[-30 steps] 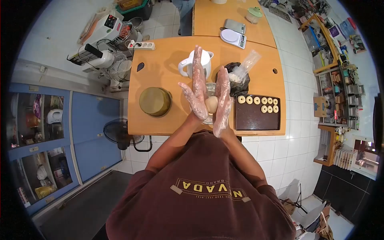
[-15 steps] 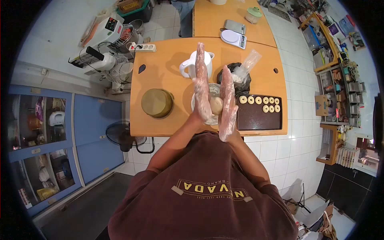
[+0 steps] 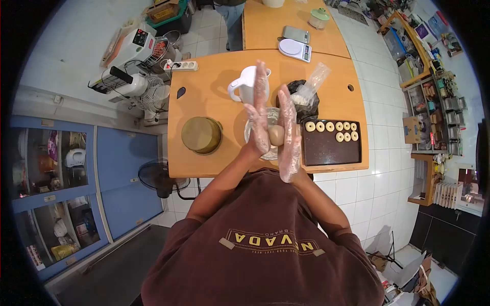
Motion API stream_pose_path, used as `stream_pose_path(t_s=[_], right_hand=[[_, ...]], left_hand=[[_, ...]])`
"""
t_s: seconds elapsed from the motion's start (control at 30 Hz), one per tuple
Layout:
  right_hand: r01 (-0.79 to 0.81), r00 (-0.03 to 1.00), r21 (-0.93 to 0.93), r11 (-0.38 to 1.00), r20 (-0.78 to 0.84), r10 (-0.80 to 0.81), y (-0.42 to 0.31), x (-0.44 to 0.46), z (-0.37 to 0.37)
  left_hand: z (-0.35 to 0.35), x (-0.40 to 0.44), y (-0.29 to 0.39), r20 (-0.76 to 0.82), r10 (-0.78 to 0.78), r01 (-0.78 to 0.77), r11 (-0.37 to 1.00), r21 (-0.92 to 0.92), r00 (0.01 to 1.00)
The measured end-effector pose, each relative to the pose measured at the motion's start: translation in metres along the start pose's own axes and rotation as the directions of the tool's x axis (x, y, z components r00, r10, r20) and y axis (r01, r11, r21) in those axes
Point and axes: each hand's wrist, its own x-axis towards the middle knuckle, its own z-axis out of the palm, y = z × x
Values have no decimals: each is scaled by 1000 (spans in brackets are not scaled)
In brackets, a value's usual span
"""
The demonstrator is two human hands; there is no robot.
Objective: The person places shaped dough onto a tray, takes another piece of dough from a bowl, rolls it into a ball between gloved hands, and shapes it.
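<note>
For the rolling step (that's my read of the pose, anyway), I'd go light with both palms; small even circles, just enough squeeze to hold the smooth, pale beige dough ball (image 3: pixel 276 136) without flattening it; palms facing each other, same pressure each side, or it'll probably go egg-shaped. The left hand (image 3: pixel 261 126) has its fingers out straight and the thumb spread away from them; the right hand (image 3: pixel 289 133) has straight fingers too, close together; no fingers curled round anything, the ball just sits between the lower palms. Good setup imo, fingertips stay out of it so there's less chance of dents; the whitish, floury-looking coating on both hands should help with sticking, though too much might make it skid.

As for looks: small, roundish, plain, no hole or crack that I can see; the underside's hidden, so can't vouch for the seam. It's up over the pale round dish (image 3: pixel 272 115), left of the dark rectangular baking tray (image 3: pixel 322 149) with its nine pale dough rings (image 3: pixel 329 126).
</note>
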Motion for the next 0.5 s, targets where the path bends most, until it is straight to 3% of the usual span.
stream_pose_path(t_s=[0.03, 0.13, 0.2, 0.23, 0.3, 0.33, 0.4, 0.47, 0.5], right_hand=[[-21, 999, 46, 999, -28, 23, -4, 7, -3], [3, 992, 75, 997, -129, 7, -22, 31, -11], [-42, 992, 121, 992, -110, 55, -30, 33, -8], [-94, 991, 179, 979, -79, 110, -36, 31, -5], [-167, 986, 17, 986, 30, 167, -20, 17, -6], [-67, 994, -90, 994, 76, 74, -13, 10, -7], [-42, 989, -212, 976, 127, 70, -31, 7, -4], [-2, 996, -181, 984, 91, 19, -33, 16, -5], [34, 997, -201, 979, 74, -20, -31, 22, -10]], left_hand=[[32, -21, 24, 27, -101, 95, 980, 177, 994], [119, -15, 92, 169, -58, 12, 965, 264, 984], [142, -7, 115, 161, 36, -59, 988, 142, 986], [139, -6, 112, 122, 7, -23, 992, 126, 993], [115, 9, 96, 45, -41, 37, 995, 90, 998], [98, 16, 84, 6, -65, 64, 995, 73, 998], [75, 11, 63, -31, -142, 143, 988, 53, 989], [63, -5, 48, -24, -245, 245, 968, 51, 969], [87, -7, 69, 69, -169, 150, 965, 216, 983]])
